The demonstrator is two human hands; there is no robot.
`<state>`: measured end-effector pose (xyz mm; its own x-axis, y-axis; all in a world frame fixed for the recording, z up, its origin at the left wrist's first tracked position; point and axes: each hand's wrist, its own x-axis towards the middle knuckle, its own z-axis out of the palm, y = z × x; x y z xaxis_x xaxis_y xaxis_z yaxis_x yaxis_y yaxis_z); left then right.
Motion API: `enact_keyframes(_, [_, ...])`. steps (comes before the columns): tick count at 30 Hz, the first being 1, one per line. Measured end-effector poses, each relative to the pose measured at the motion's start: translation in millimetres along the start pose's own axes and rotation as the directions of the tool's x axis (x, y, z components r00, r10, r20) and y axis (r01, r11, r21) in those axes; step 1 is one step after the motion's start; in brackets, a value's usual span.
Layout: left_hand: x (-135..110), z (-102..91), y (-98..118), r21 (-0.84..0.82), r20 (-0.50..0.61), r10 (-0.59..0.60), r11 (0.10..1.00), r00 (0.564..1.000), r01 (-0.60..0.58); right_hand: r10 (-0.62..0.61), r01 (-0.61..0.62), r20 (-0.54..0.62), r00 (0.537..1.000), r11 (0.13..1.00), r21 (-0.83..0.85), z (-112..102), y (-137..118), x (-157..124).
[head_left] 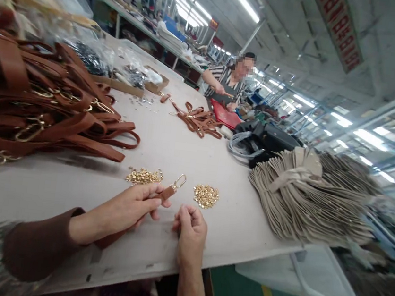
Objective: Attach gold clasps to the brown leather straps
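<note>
My left hand (137, 207) is closed around a brown leather strap (166, 193), whose end carries a gold clasp (180, 181) pointing away from me. Part of the strap runs back beneath my left wrist. Just to its right, my right hand (192, 226) has its fingers curled together in a pinch above the table edge; anything between them is hidden. Beyond my left hand lies a pile of small gold metal pieces (144, 176). Another heap of small gold pieces (206, 196) sits just past my right hand.
A tall stack of brown straps with gold clasps (56, 103) covers the left side. More straps (197, 119) lie farther back on the table (169, 149). A tied bundle of grey-beige pieces (306, 198) and black bags (273, 137) stand right. A person (226, 84) works opposite with something red.
</note>
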<state>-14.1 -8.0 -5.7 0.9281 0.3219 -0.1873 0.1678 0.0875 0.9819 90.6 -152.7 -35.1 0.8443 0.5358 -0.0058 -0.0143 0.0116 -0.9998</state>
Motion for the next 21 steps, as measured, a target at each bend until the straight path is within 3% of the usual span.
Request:
enact_keyframes(7, [0, 20.8, -1, -0.012, 0.111, 0.018, 1.0, 0.994, -0.017, 0.168, -0.165, 0.001, 0.986, 0.966, 0.199, -22, 5, -12])
enact_keyframes(13, [-2, 21.1, -2, -0.071, 0.184, 0.037, 0.997, 0.982, -0.024, 0.115, -0.122, 0.095, 0.989, 0.99, 0.076, -15, 10, -13])
enact_keyframes(21, [-6, 15.0, -8, -0.024, 0.206, 0.059, 0.998, 0.977, -0.056, 0.148, -0.141, 0.151, 0.977, 0.988, -0.058, -12, 7, -9])
